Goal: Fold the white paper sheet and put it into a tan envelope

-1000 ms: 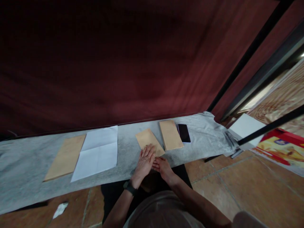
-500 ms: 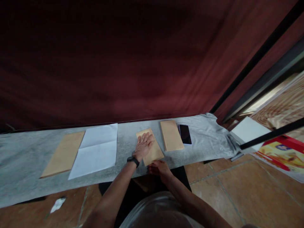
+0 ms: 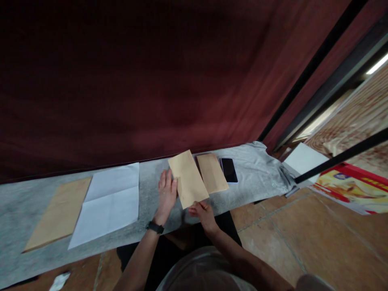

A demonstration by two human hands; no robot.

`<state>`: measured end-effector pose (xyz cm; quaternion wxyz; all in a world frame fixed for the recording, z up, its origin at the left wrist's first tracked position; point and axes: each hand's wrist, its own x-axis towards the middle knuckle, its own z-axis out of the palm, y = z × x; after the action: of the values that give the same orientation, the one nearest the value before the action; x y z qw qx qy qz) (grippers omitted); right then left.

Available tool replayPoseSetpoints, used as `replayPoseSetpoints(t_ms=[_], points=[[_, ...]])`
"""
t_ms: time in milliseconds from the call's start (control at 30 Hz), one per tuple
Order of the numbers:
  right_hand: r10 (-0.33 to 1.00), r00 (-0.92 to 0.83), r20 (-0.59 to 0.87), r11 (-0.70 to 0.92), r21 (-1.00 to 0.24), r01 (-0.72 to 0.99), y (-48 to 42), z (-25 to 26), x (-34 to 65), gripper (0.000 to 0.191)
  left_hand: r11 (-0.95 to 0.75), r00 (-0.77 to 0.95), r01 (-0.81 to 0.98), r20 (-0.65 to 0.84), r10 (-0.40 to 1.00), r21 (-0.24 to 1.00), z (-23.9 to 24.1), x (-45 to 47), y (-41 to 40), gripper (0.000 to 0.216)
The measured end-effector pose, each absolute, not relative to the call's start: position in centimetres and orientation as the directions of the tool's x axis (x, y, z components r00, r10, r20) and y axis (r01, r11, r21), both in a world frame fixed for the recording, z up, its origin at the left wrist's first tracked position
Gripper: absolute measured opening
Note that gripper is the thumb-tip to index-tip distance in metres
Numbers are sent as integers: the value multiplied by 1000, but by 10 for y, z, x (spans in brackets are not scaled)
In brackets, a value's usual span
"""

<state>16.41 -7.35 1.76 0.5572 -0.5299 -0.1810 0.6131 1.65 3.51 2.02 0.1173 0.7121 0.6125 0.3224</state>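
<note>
A tan envelope [image 3: 188,178] is lifted off the grey cloth [image 3: 248,178], tilted up at its far end. My right hand [image 3: 203,213] pinches its near corner. My left hand [image 3: 166,194], with a black watch on the wrist, lies with fingers stretched out along the envelope's left edge, touching it. A second tan envelope [image 3: 211,172] lies flat just to the right, partly behind the lifted one.
A black phone [image 3: 228,169] lies right of the envelopes. A creased white sheet [image 3: 110,202] and a tan envelope [image 3: 56,212] lie to the left. A dark red curtain hangs behind. A white board [image 3: 304,158] and a colourful box [image 3: 351,186] sit at right on the tiled floor.
The envelope that lay flat under my left palm is now raised by my right hand. My left hand slid off it to its left edge. The view shifted left.
</note>
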Motion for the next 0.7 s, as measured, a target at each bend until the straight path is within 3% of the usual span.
replayPoseSetpoints(t_ms=[200,467,700], points=[[867,261,-423,-206,-784,-586,-61,40,221,48,-198,-33,735,327,945,649,14,-34,-2,57],[833,292,-470,-233,-777,-586,-62,21,255,36,-224,12,864,427,904,451,-2,-71,-37,51],[802,251,-542,-367,-779,-508,-69,13,261,38,111,-234,940,372,898,321,9,-106,-59,56]])
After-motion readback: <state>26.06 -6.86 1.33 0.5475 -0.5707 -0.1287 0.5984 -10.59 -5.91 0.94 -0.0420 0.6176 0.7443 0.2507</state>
